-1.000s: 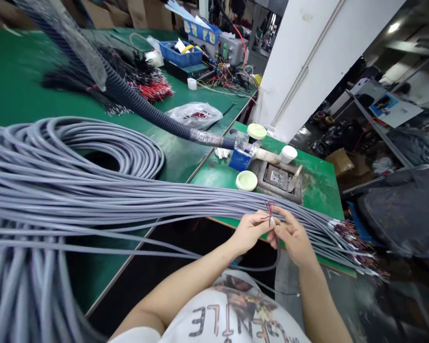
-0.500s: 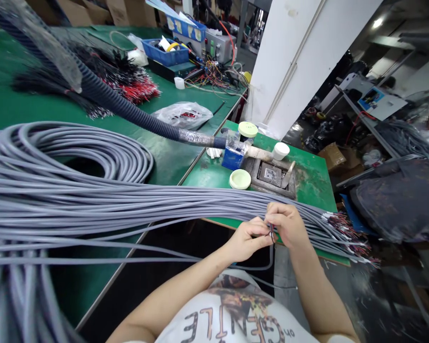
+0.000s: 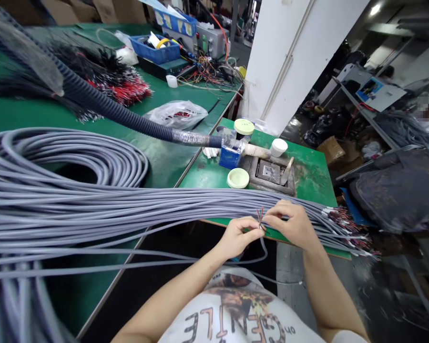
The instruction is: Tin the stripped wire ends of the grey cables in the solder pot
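My left hand (image 3: 239, 235) and my right hand (image 3: 293, 225) meet in front of me, both pinched on the stripped end of one grey cable (image 3: 260, 215), whose thin red, green and dark inner wires stick up between my fingertips. That cable loops down below my hands. Just behind my hands a thick bundle of grey cables (image 3: 128, 209) runs across from the left. Its stripped ends (image 3: 350, 231) fan out past the table edge at the right.
A black corrugated hose (image 3: 121, 113) crosses the green bench to a metal fixture (image 3: 271, 170) with white and pale green lids around it. Black and red wire bundles (image 3: 107, 81), a plastic bag (image 3: 177, 113), a blue bin (image 3: 153, 47) and cluttered shelves at right.
My hands stay joined on the cable end and have shifted slightly left and up; the inner wires now stand up more clearly between my fingertips. The view has drifted a little.
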Demonstrator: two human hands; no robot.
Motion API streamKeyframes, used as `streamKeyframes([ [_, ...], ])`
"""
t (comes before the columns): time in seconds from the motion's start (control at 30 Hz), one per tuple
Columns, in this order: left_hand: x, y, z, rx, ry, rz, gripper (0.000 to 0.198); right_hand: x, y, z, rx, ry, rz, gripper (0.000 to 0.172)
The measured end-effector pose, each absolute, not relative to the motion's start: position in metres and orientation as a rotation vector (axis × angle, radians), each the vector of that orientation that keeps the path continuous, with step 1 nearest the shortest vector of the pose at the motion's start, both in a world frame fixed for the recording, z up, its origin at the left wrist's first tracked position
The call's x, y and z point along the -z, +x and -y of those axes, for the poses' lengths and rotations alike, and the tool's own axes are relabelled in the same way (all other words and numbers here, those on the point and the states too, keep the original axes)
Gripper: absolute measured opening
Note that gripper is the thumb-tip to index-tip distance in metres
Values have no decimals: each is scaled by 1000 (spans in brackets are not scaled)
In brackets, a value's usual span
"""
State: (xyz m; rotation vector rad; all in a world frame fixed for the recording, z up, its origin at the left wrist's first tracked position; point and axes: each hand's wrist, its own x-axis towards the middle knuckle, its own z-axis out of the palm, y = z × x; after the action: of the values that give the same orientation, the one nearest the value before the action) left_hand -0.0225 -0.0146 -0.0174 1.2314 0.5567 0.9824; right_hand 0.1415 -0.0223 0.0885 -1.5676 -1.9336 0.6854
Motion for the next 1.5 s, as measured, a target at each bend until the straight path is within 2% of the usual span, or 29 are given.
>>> streamKeyframes([
  [0.13,18,-18,19,-996,1278,-576,16,-88,127,20,-558,-1550,2022,19],
  [0.3,17,-22,20,-1055,1157,-564,15,-84,136,20,-780,-1451,1908,20],
  [0.6,28,-25,16,-973,760,-540,26,-62,152,29,-856,-1416,1610,13],
  [0.87,22,-23,16,-862,639,-426,33,-62,149,26,-826,-1413,1646,11],
  [1.1,20,-25,20,-764,668,-330,36,-60,137,5,-1386,-1279,1512,15],
  [1.17,20,-24,21,-742,684,-318,37,-59,129,1,-1450,-1254,1423,13],
  [1.5,25,-24,20,-884,536,-514,35,-41,118,1,-1255,-1309,1203,11],
])
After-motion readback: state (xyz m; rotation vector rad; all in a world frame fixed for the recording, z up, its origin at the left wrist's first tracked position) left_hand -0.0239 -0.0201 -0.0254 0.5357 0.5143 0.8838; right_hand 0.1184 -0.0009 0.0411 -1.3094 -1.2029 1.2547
